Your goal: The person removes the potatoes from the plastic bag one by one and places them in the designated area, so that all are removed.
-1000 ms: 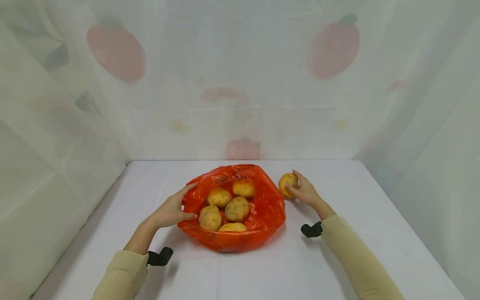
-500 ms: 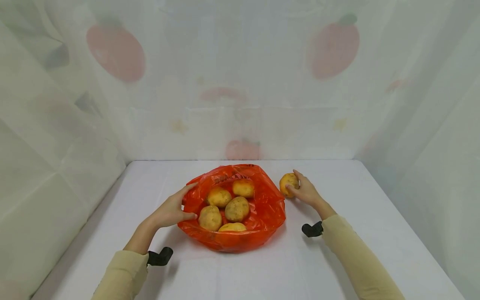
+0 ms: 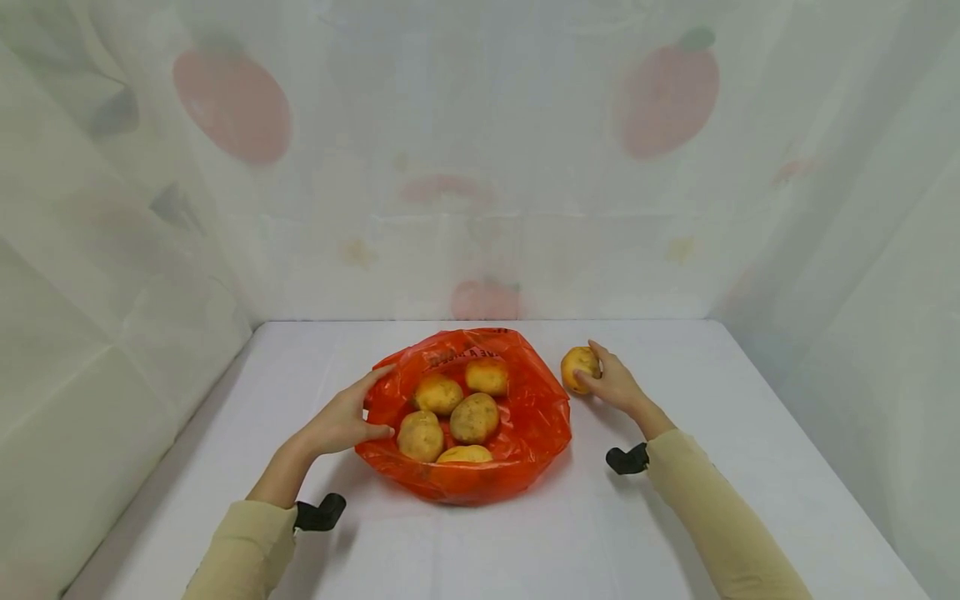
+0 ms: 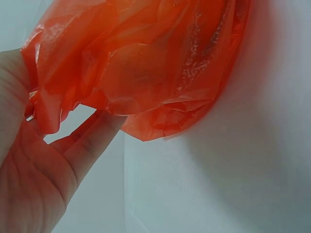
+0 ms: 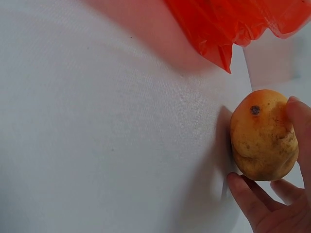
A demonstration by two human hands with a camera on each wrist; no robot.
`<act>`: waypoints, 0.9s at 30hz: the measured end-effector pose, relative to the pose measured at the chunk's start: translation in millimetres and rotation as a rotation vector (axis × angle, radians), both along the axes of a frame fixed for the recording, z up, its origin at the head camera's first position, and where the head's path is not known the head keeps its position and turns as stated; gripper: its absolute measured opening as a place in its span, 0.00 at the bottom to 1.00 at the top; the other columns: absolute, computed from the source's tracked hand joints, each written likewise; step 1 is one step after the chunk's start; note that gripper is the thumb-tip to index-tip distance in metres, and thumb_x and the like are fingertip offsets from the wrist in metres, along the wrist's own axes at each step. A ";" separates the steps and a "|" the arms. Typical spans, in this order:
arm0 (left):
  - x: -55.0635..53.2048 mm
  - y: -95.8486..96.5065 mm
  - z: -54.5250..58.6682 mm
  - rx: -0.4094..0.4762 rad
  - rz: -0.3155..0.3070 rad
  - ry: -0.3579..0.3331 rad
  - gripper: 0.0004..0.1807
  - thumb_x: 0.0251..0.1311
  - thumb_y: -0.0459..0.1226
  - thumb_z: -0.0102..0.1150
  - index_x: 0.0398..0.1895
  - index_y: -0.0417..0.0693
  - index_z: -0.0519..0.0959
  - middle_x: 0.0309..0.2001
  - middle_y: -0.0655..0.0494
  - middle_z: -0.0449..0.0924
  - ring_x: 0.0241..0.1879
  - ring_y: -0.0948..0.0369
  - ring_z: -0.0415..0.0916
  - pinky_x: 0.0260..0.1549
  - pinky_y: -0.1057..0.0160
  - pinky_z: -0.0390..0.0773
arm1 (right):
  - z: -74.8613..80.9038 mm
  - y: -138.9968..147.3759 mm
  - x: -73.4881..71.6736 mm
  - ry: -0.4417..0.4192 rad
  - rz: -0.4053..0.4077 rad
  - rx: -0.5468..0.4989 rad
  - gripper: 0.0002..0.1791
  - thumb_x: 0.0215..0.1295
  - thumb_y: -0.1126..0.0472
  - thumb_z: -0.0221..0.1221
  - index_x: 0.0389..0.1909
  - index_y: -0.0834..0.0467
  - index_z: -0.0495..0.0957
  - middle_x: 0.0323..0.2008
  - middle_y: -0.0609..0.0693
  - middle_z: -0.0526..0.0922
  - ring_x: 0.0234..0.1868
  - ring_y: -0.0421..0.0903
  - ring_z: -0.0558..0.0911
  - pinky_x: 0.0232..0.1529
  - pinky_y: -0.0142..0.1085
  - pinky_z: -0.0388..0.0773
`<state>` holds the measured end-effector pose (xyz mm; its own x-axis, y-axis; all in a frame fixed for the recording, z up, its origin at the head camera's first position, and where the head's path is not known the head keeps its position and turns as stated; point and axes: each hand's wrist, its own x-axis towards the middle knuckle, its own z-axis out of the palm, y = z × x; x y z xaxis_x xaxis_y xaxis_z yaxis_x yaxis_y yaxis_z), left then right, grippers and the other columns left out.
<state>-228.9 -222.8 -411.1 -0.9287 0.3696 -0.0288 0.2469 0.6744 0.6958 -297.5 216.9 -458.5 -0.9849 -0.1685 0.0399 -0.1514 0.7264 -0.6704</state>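
An orange-red plastic bag sits mouth-up with several potatoes inside, among them a brownish potato in the middle. At the bag's left rim, my left hand holds the film. In the left wrist view, folds of the bag hang between thumb and fingers. My right hand grips a yellow potato right of the bag, thumb on one side and fingers on the other. Seen from the right wrist, that potato has a dark spot and is close to the tabletop; contact cannot be told.
All this is on a white-covered table. White curtain-like sheets with faded fruit prints hang behind it and along both sides. A black wrist mount sticks out from the left wrist, another black mount from the right.
My right hand and its potato have shifted very slightly to the right, away from the bag. The left hand, the bag and the potatoes inside look unmoved.
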 end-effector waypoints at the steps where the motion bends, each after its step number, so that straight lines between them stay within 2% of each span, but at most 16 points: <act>1: 0.1 -0.3 0.0 -0.001 0.000 -0.001 0.49 0.47 0.37 0.69 0.71 0.58 0.51 0.64 0.45 0.60 0.57 0.47 0.66 0.47 0.50 0.77 | -0.1 0.1 0.1 0.001 0.000 0.000 0.42 0.64 0.50 0.55 0.70 0.65 0.46 0.66 0.68 0.57 0.65 0.65 0.58 0.62 0.57 0.59; 9: 1.1 -0.5 -0.4 0.003 -0.002 0.005 0.49 0.47 0.37 0.69 0.71 0.58 0.51 0.65 0.45 0.60 0.57 0.46 0.66 0.47 0.49 0.76 | 0.7 2.4 1.2 0.002 -0.007 0.002 0.42 0.64 0.49 0.54 0.70 0.65 0.46 0.65 0.70 0.57 0.63 0.66 0.61 0.60 0.58 0.62; 14: 1.1 -0.4 -0.3 0.008 -0.005 0.005 0.49 0.47 0.37 0.69 0.71 0.58 0.50 0.65 0.45 0.60 0.57 0.46 0.66 0.47 0.49 0.76 | 4.4 5.4 4.8 0.009 -0.027 -0.046 0.40 0.64 0.51 0.54 0.70 0.63 0.48 0.65 0.71 0.55 0.60 0.67 0.66 0.57 0.55 0.67; 17: 0.4 -0.4 -1.0 0.006 -0.004 0.005 0.49 0.47 0.37 0.69 0.71 0.58 0.50 0.65 0.45 0.59 0.58 0.46 0.65 0.48 0.48 0.75 | 7.9 7.0 6.9 0.036 -0.027 -0.070 0.38 0.65 0.51 0.54 0.69 0.63 0.50 0.65 0.70 0.55 0.58 0.68 0.68 0.53 0.54 0.71; 27: -1.5 -1.1 -2.9 -0.003 -0.005 0.012 0.49 0.47 0.37 0.69 0.71 0.58 0.50 0.65 0.46 0.60 0.58 0.47 0.66 0.49 0.49 0.75 | 18.2 9.4 12.0 0.159 -0.033 -0.111 0.32 0.65 0.55 0.55 0.65 0.64 0.58 0.62 0.66 0.64 0.58 0.66 0.69 0.52 0.53 0.73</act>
<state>-230.4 -223.8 -414.0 -0.9273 0.3740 -0.0188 0.2583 0.6752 0.6909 -285.5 226.3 -440.3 -0.9696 -0.1216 0.2123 -0.2391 0.6555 -0.7164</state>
